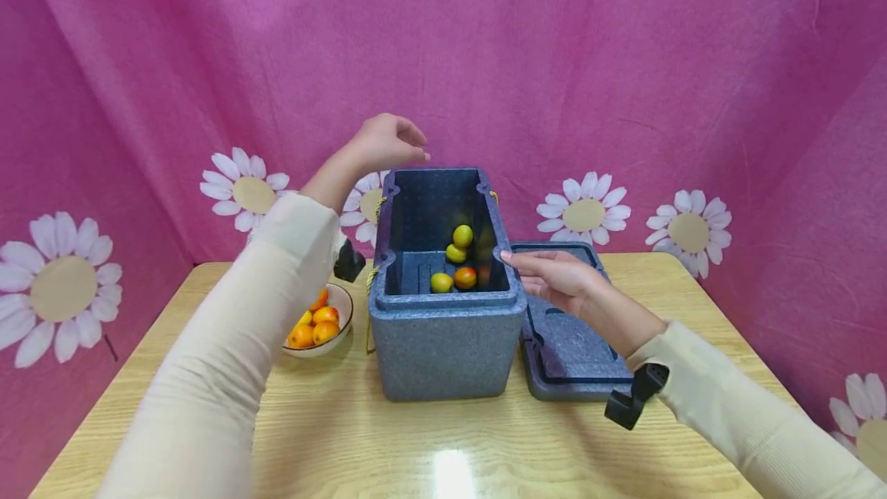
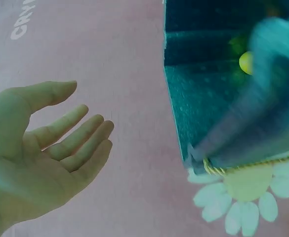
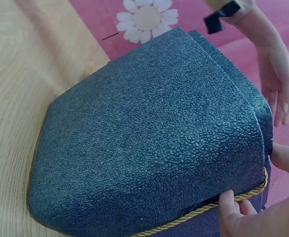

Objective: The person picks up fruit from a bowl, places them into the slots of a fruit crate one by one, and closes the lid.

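A grey foam box (image 1: pixel 450 353) stands uncovered on the table; inside lie several small round fruits, among them a yellow-green fruit (image 1: pixel 463 236) and a red-orange fruit (image 1: pixel 465 278). Above the box's far left corner hovers my left hand (image 1: pixel 389 143), its fingers loosely bent and nothing in them, as the left wrist view also shows. On the other side, my right hand (image 1: pixel 557 277) holds the box's right wall, thumb at the notch in the rim and fingers against the outside. In the right wrist view those fingertips (image 3: pixel 227 200) lie at the yellow rope (image 3: pixel 193 214).
Left of the box, a bowl (image 1: pixel 346 314) of orange-yellow fruits is partly hidden by my left sleeve. The grey lid (image 1: pixel 582 345) lies flat to the right, under my right hand. Behind the wooden table (image 1: pixel 333 437) hangs a pink cloth (image 1: pixel 485 45) with daisies.
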Available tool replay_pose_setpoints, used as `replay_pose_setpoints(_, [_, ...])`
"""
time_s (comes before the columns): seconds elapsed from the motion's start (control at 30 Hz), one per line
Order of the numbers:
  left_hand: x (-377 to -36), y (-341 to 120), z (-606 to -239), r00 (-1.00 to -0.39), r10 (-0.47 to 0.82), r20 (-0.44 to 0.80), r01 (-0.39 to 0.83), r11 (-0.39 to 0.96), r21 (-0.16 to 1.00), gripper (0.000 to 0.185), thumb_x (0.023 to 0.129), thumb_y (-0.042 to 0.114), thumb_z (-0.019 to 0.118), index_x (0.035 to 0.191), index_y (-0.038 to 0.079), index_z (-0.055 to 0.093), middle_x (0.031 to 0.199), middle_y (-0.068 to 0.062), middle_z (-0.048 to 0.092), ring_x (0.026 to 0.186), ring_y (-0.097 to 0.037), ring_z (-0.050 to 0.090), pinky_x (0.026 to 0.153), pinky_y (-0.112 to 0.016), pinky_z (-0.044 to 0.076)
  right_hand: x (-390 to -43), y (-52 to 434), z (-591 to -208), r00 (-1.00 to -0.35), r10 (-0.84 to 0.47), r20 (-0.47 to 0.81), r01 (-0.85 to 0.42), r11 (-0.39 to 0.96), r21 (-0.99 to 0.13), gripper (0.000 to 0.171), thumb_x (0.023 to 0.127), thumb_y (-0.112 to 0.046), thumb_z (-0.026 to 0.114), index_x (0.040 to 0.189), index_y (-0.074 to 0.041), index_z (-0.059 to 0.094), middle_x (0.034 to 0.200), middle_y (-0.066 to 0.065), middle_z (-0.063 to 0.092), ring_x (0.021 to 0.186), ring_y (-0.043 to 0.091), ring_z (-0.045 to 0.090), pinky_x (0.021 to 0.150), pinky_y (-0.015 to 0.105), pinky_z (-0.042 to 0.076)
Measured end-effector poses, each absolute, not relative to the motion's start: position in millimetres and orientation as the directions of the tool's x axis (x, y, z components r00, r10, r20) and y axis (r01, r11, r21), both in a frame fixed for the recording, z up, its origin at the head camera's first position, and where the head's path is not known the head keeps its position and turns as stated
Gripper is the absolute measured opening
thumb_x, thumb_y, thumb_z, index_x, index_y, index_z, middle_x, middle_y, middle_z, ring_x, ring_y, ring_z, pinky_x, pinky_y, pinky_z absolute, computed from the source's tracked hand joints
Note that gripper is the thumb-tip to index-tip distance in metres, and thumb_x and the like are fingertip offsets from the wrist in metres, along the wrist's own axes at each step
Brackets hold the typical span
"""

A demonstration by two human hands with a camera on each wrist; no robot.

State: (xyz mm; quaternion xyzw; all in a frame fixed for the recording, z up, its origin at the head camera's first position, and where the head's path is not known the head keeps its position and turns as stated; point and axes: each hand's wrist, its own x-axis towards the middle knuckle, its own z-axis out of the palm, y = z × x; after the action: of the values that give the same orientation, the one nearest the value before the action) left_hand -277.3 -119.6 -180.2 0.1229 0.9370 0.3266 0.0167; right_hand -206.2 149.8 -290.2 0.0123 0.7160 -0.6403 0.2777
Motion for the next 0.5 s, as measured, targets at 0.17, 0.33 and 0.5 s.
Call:
replay_pose_setpoints(0.17, [-267,-147,-201,-0.974,0.196,0.111,0.219,0.717,0.662,0.035,0.092,0.019,0.061,0.122,0.001,0.061,0.124,-0.019,0.064,0.115,-0.029,0.06,0.098,-0.039,0.048,-206,148,-291,-0.849,-0.339,-0.406,0.372,0.162,-0.914,0.07,0.099,-0.026,0.052,0.15,0.007,0.017,0.16,0.021,0.017,0.15,0.03,0.019,0.121,0.04,0.022])
replay_pose_setpoints(0.33, [-253,-179,-234,-0.978,0.159,0.137,0.209,0.676,0.707,0.036,0.093,0.021,0.059,0.122,0.0,0.06,0.124,-0.021,0.064,0.114,-0.032,0.061,0.097,-0.041,0.049,-205,148,-291,-0.851,-0.324,-0.414,0.379,0.168,-0.91,0.071,0.098,-0.027,0.053,0.15,0.006,0.018,0.16,0.02,0.016,0.15,0.03,0.018,0.121,0.04,0.022])
replay_pose_setpoints(0.5, [-239,-206,-269,-0.985,0.111,0.134,0.174,0.64,0.749,0.037,0.094,0.021,0.058,0.124,-0.001,0.058,0.126,-0.023,0.062,0.116,-0.034,0.06,0.1,-0.044,0.048,-204,148,-290,-0.851,-0.32,-0.417,0.378,0.178,-0.908,0.072,0.098,-0.028,0.053,0.15,0.006,0.017,0.161,0.019,0.016,0.15,0.03,0.018,0.122,0.04,0.021])
